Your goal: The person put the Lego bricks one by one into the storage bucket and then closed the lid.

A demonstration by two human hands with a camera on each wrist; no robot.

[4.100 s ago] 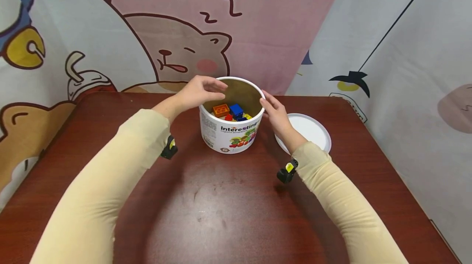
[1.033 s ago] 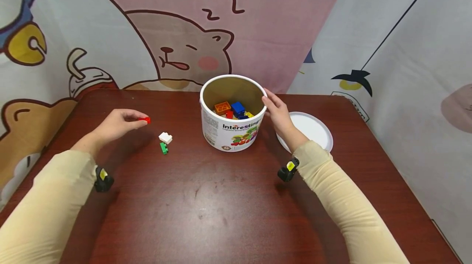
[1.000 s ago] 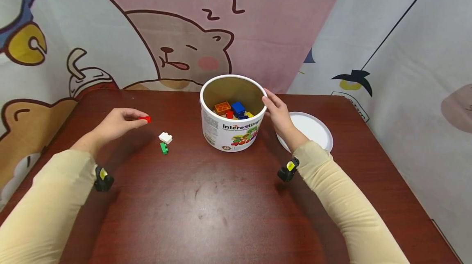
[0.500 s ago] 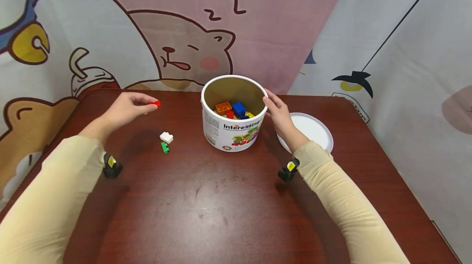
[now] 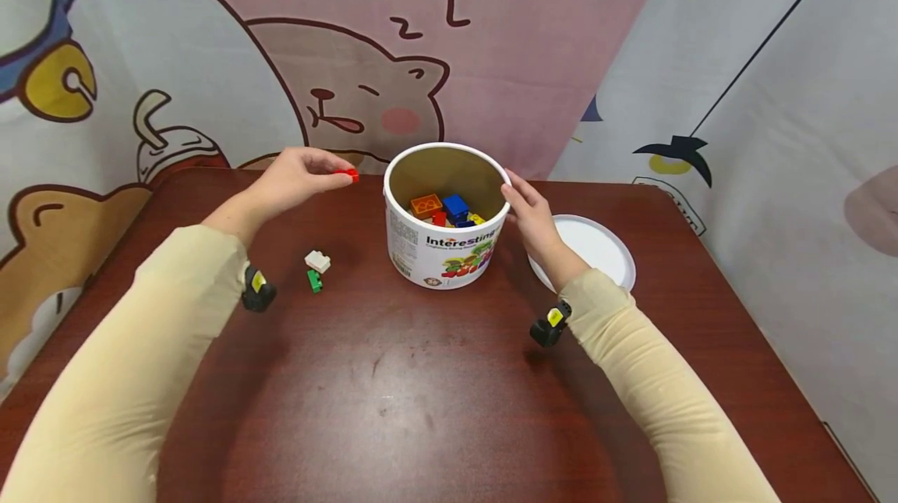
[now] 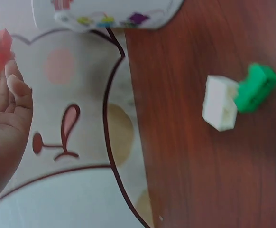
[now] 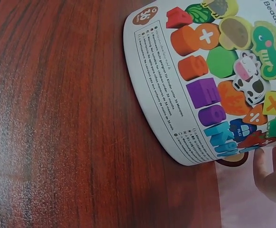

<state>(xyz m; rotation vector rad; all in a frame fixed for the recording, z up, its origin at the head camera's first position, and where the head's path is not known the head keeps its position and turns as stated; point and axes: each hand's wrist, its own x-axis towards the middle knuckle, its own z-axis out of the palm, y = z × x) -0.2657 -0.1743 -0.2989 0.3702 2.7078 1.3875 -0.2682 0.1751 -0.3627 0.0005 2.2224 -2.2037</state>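
My left hand (image 5: 298, 175) pinches a small red toy brick (image 5: 353, 175) between thumb and fingertips, held in the air just left of the bucket's rim. In the left wrist view the red brick (image 6: 1, 50) sticks out past the fingers. The white printed bucket (image 5: 400, 242) stands upright with its top uncovered. Inside it lie an orange brick (image 5: 425, 206), a blue brick (image 5: 456, 207) and several other pieces. My right hand (image 5: 532, 214) grips the bucket's right side at the rim, thumb on the near side; its other fingers are partly hidden behind the wall.
A white brick (image 5: 318, 261) and a green brick (image 5: 315, 281) lie together on the brown table (image 5: 421, 394), left of the bucket. The round white lid (image 5: 596, 249) lies flat at the right, partly behind the right forearm. A cartoon-printed cloth (image 5: 519, 58) hangs behind the table.
Over the last second my left hand has risen and moved right, carrying the red brick from above the table's left side toward the bucket. My right hand has stayed at the rim.
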